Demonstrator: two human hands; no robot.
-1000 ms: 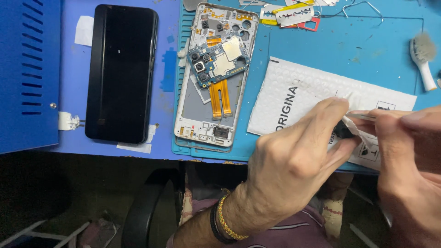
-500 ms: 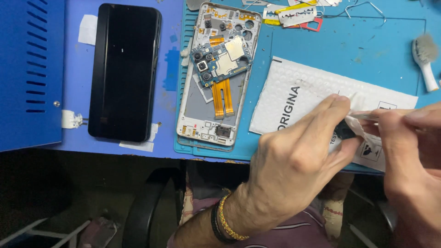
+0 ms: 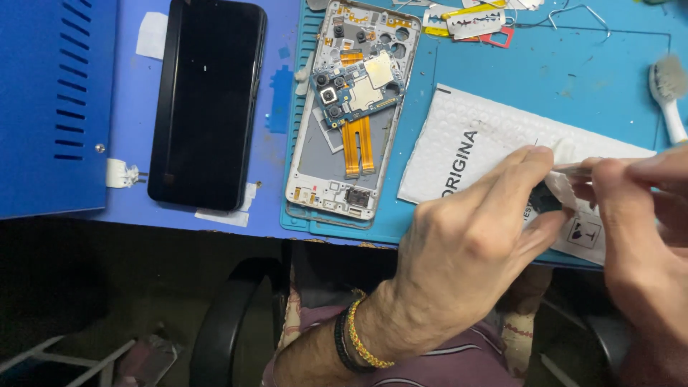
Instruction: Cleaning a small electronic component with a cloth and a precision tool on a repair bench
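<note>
My left hand (image 3: 466, 247) pinches a small dark part wrapped in white film (image 3: 553, 192) over the near edge of the blue mat. My right hand (image 3: 634, 229) grips a thin strip of that film (image 3: 577, 167) from the right, pulling on it. Both hands hover above a white bubble-wrap envelope (image 3: 473, 147). To the left lies an opened phone frame (image 3: 351, 115) with a blue circuit board (image 3: 355, 93) and orange flex cables (image 3: 356, 147). Farther left rests a black phone screen (image 3: 208, 100), face up.
A blue metal box (image 3: 54, 100) stands at the far left. A white brush (image 3: 668, 93) lies at the right edge. Small tools, a wire and labels (image 3: 473, 20) sit at the mat's far side. A black chair (image 3: 229, 322) shows below the table edge.
The view has shifted slightly; my hands stay together on the small part, with the film strip pulled a little farther by my right fingers.
</note>
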